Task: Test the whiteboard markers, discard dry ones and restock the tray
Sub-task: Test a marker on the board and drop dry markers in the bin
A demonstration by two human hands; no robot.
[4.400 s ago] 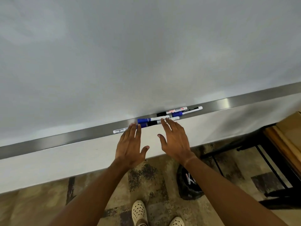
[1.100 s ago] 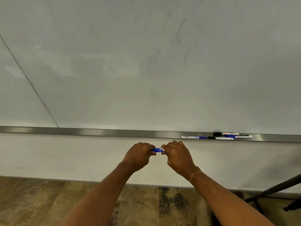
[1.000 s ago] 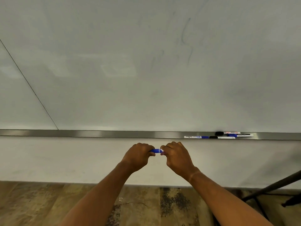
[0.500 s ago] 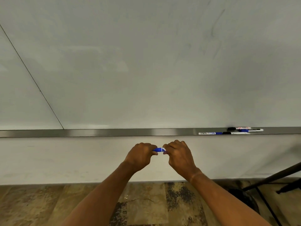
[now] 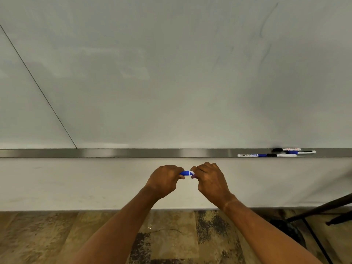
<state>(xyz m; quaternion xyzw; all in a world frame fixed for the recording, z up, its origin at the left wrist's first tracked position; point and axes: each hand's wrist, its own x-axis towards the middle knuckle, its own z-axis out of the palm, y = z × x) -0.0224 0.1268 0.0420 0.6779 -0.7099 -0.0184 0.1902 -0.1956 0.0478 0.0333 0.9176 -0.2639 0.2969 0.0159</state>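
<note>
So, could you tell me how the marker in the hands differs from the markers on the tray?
The blue marker is gripped at both ends, by the left hand and the right hand, below the tray; the tray markers lie loose at its right end. Only a short blue and white stretch of the held marker shows; the tray markers show full length. All lie roughly horizontal.

A pale wall [image 5: 76, 183] runs down to a mottled tan and dark floor [image 5: 47, 237]. Black metal legs [image 5: 320, 208] slant in at the lower right.
</note>
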